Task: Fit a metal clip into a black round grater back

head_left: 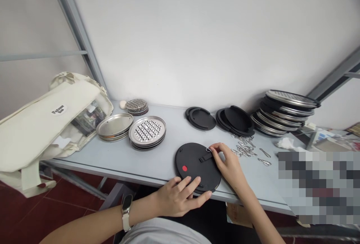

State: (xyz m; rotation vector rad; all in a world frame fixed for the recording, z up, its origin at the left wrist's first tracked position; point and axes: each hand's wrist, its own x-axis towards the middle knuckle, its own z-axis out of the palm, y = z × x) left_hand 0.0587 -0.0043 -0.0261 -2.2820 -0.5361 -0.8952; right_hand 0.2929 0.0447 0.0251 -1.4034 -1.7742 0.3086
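Observation:
A round black lid (194, 161) with a red dot lies flat at the table's front edge. My left hand (180, 195) rests on its near rim, fingers stretched out flat on it. My right hand (229, 165) is at the lid's right edge, fingertips pinched on a small metal ring (208, 149) at the end of the lid's black strap. Loose metal clips (246, 148) lie just right of that hand.
Stacks of black lids (201, 117) (236, 120) and a pile of metal-rimmed discs (284, 111) line the back wall. Perforated metal plates (147, 131) and plain metal plates (114, 126) sit at left, beside a cream fabric bag (47, 120). Clutter sits at right.

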